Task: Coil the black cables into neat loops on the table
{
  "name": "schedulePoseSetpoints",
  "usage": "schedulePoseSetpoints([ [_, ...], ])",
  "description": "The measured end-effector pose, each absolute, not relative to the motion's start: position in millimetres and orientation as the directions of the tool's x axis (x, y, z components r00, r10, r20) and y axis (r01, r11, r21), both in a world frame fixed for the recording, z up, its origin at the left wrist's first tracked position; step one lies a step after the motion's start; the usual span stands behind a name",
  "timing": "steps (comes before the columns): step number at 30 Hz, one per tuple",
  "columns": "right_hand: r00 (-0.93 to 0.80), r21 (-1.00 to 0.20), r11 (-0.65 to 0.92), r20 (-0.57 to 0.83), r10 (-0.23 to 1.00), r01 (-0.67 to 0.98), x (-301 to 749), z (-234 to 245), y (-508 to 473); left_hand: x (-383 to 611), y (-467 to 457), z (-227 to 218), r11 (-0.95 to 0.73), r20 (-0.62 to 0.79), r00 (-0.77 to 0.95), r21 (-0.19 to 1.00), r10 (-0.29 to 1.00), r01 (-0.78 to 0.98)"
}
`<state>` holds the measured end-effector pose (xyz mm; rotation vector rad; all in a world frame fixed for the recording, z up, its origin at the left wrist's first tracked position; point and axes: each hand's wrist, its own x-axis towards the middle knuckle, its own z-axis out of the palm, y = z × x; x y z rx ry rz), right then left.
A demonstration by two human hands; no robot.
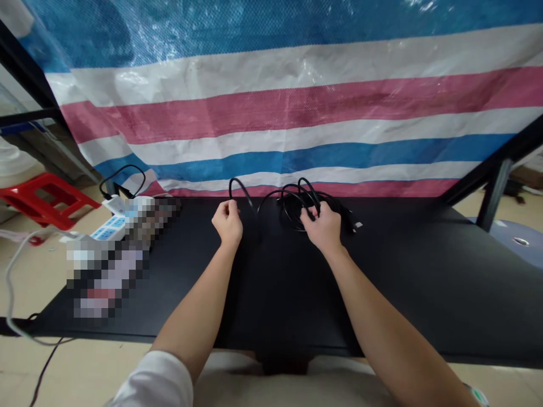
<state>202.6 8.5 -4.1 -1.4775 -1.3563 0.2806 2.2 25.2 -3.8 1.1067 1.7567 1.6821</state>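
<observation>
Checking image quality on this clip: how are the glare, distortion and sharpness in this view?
Head view: bright, even light, with glare on the striped plastic tarpaulin; wide-angle distortion slants the edges of the black table; the black cable, left hand and right hand look sharp; a pixelated mosaic hides objects beside the white power strip.

The head-worn view looks forward and down at the black cable (243,191).

A coiled cable (299,206) lies on the table (424,271), a power strip (109,228) to its left, a tarpaulin (271,107) behind.
</observation>
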Motion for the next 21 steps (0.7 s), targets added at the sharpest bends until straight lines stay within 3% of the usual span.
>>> schedulePoseSetpoints([
  [7, 0.470, -0.921, 0.303, 0.385, 0.794, 0.243, 205, 1, 11, 20, 13, 10, -0.065, 0.138, -0.426, 0.981, 0.894, 0.181],
  [11, 0.322, -0.916, 0.401, 0.382, 0.866, 0.008, 199, 0, 10, 32, 6, 7, -0.041, 0.159, -0.407, 0.958, 0.899, 0.283],
  [14, 0.158, -0.899, 0.434, 0.421, 0.893, -0.058, 191, 2, 4, 39, 3, 5, -0.037, 0.178, -0.417, 0.945, 0.891, 0.325],
  [17, 0.089, -0.927, 0.359, 0.351, 0.932, -0.106, 184, 5, -2, 39, 3, 5, -0.024, 0.160, -0.393, 0.944, 0.905, 0.330],
  [21, -0.017, -0.934, 0.199, 0.214, 0.977, -0.298, 185, 9, -6, 28, 8, 7, -0.024, 0.100, -0.313, 0.971, 0.945, 0.238],
])
